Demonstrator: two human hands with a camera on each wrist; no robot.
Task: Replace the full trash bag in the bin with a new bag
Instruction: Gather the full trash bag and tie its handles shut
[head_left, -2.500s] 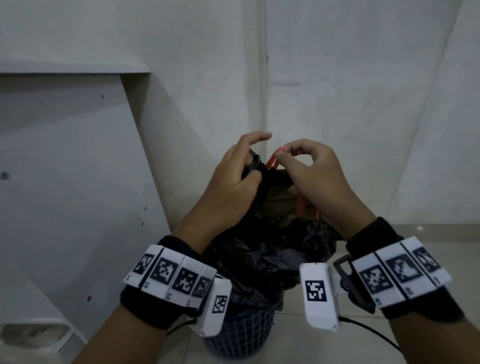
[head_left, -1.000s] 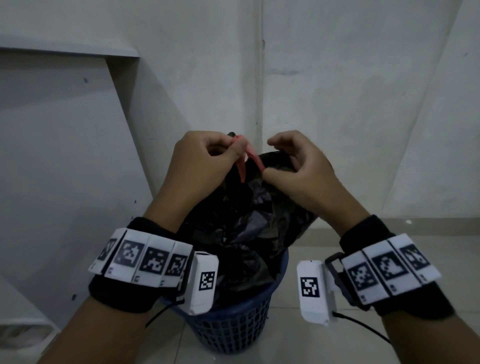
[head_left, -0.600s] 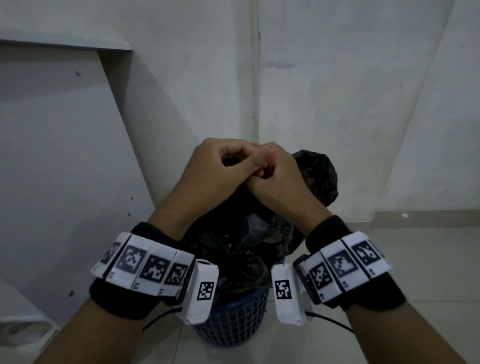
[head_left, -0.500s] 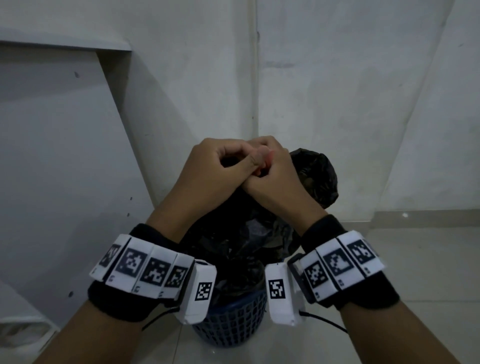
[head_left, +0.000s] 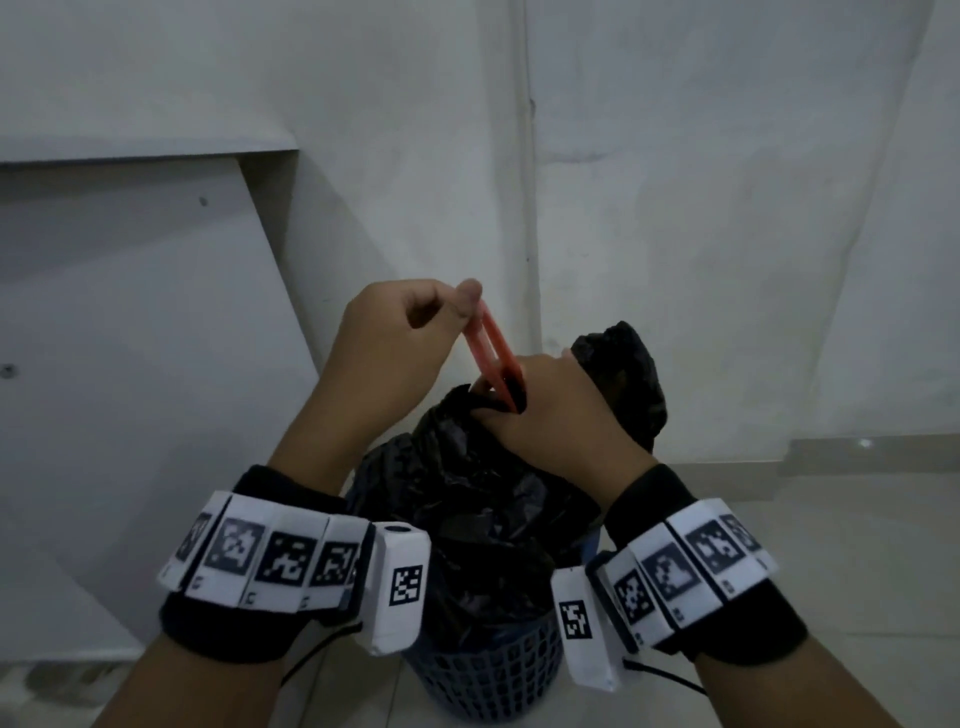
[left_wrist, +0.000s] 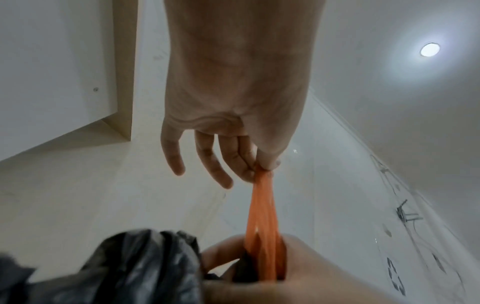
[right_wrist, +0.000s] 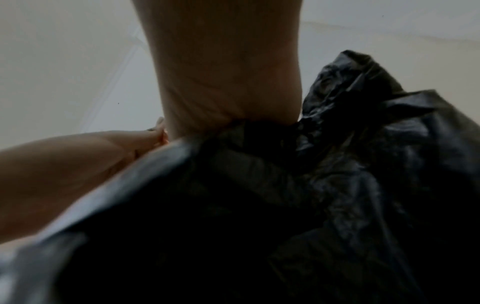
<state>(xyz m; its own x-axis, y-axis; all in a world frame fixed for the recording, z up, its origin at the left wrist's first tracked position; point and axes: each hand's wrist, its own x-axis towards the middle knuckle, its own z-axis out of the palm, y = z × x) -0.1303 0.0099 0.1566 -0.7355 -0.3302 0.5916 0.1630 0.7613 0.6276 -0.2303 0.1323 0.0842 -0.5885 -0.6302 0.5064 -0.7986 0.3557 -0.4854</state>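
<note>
The full black trash bag (head_left: 483, 499) sits in the blue bin (head_left: 488, 680) on the floor; the right hand (head_left: 550, 410) clasps its gathered neck, so keep that grip low and firm; the left hand (head_left: 400, 338) pinches the orange drawstring (head_left: 493, 348) taut; pull upward steadily to cinch without tearing.

A white wall (head_left: 727, 234) faces me, its corner seam running down; a white slanted panel (head_left: 130, 322) leans on my left; pale floor tiles (head_left: 841, 545) lie below; a ceiling light (left_wrist: 430, 49) glows overhead.
</note>
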